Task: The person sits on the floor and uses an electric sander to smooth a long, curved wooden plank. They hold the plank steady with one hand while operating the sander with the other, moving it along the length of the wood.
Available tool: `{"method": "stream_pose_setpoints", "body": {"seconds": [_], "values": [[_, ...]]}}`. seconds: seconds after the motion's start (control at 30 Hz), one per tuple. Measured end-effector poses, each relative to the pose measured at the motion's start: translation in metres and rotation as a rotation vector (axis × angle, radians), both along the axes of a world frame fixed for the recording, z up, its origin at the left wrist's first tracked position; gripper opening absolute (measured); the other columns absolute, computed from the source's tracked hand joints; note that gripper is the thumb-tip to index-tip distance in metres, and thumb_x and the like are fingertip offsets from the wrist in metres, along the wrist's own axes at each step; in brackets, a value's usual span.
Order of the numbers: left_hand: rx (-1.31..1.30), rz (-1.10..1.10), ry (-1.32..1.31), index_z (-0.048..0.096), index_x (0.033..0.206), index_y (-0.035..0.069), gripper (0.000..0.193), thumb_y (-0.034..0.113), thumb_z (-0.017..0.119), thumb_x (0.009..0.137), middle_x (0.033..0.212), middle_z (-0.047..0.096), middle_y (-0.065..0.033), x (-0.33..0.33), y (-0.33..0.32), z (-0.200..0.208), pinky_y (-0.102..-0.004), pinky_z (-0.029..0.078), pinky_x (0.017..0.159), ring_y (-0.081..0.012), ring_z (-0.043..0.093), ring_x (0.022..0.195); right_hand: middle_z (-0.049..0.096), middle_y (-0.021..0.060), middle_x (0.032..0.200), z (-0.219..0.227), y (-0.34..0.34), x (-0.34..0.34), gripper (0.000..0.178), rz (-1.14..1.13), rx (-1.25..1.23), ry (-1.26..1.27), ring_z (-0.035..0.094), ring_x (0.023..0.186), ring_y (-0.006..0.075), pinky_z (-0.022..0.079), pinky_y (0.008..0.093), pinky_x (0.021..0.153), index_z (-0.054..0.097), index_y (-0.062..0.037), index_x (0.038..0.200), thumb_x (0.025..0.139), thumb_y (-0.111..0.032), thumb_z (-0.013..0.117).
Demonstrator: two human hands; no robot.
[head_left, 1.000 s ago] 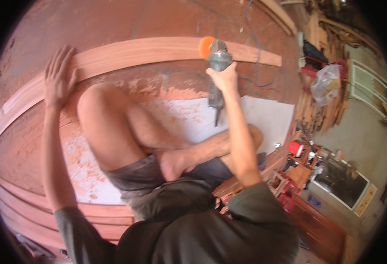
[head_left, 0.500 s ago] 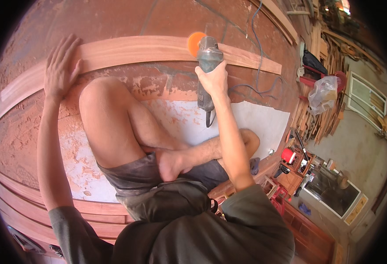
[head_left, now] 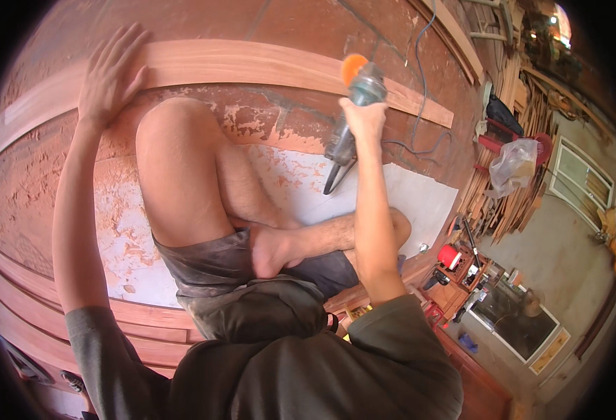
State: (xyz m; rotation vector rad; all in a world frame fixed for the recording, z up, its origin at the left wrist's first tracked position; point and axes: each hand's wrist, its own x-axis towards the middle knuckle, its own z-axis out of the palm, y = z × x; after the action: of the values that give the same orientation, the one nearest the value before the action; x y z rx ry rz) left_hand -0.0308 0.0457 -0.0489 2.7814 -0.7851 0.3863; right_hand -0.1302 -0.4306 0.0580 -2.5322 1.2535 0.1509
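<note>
A long reddish-brown wooden plank (head_left: 238, 64) lies on the dusty floor in front of my legs, running from left to right. My left hand (head_left: 114, 78) rests flat across its left part, fingers stretched out, holding nothing. Around the body of an angle grinder (head_left: 343, 140) my right hand (head_left: 364, 117) is wrapped. The grinder's orange disc (head_left: 354, 68) is at the plank's right part, near its far edge; whether it touches the wood I cannot tell. The grinder is slanted, its cord end toward me.
A white sheet (head_left: 399, 192) dusted with reddish powder lies under my folded legs. The grey-blue cord (head_left: 420, 77) curls on the floor to the right. More planks (head_left: 35, 294) lie at the left behind me. Scrap wood (head_left: 490, 203) and a plastic bag (head_left: 514, 168) are at the right.
The grinder and my right hand have moved right along the plank, and the grinder has tilted. My left hand stays flat on the wood. The whole view has shifted slightly.
</note>
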Motion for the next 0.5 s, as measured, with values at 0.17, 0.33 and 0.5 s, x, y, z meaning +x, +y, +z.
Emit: {"method": "stream_pose_setpoints", "body": {"seconds": [0.17,0.33,0.5], "values": [[-0.004,-0.010,0.011,0.044,0.158,0.023,0.059,0.036,0.056,0.102,0.165,0.039,-0.0047,0.002,-0.002,0.002,-0.0449,0.026,0.127,-0.0264,0.034,0.153,0.069,0.0356,0.113,0.012,0.071,0.007,0.081,0.219,0.077,0.041,0.071,0.105,0.0447,0.058,0.0456,0.094,0.044,0.0119,0.128,0.071,-0.029,0.083],[-0.021,-0.003,0.016,0.044,0.157,0.024,0.058,0.038,0.056,0.102,0.165,0.040,-0.0041,0.000,-0.002,-0.001,-0.0450,0.026,0.126,-0.0260,0.034,0.153,0.069,0.0343,0.115,0.016,0.080,0.002,0.082,0.337,0.140,0.103,0.071,0.108,0.0441,0.057,0.0455,0.095,0.044,0.0110,0.130,0.071,-0.030,0.083],[-0.009,0.015,0.015,0.045,0.157,0.025,0.059,0.039,0.056,0.101,0.165,0.040,-0.0033,0.000,-0.001,0.003,-0.0446,0.028,0.126,-0.0264,0.035,0.152,0.071,0.0296,0.117,0.008,-0.001,-0.009,0.083,0.231,0.101,0.093,0.072,0.108,0.0382,0.057,0.0436,0.096,0.048,0.0076,0.130,0.066,-0.030,0.086]]}}
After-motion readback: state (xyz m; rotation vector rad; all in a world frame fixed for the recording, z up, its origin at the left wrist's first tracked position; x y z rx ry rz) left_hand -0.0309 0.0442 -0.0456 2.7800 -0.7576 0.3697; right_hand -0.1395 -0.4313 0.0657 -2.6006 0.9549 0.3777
